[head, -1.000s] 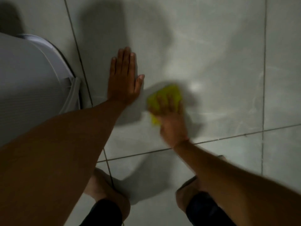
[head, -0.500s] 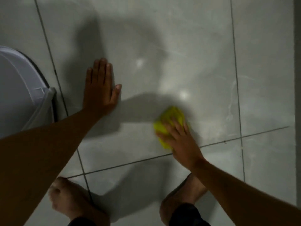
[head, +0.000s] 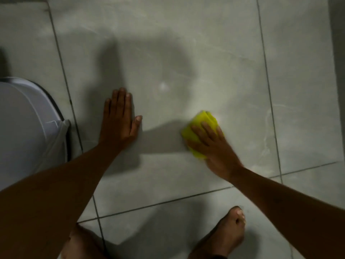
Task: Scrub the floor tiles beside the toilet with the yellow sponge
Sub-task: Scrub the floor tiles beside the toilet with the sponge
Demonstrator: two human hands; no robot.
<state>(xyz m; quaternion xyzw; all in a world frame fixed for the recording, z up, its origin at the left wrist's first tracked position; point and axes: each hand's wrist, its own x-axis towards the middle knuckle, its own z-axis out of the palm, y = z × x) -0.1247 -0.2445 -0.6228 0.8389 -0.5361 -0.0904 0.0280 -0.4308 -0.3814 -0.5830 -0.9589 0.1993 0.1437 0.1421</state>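
Sponge (head: 200, 126), one, seemingly pressed under right hand (head: 212, 146); left hand (head: 119, 120) flat, empty.

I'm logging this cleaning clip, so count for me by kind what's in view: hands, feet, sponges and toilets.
Hands: 2, left hand flat on the floor, right hand on the sponge
Feet: 2, left foot, right foot
Sponge: 1
Toilet: 1
Total: 6

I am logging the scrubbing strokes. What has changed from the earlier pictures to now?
The right hand has slid the yellow sponge to the right across the floor tile, away from the left hand. Nothing was grasped or released. The left hand stays flat on the tile beside the toilet.
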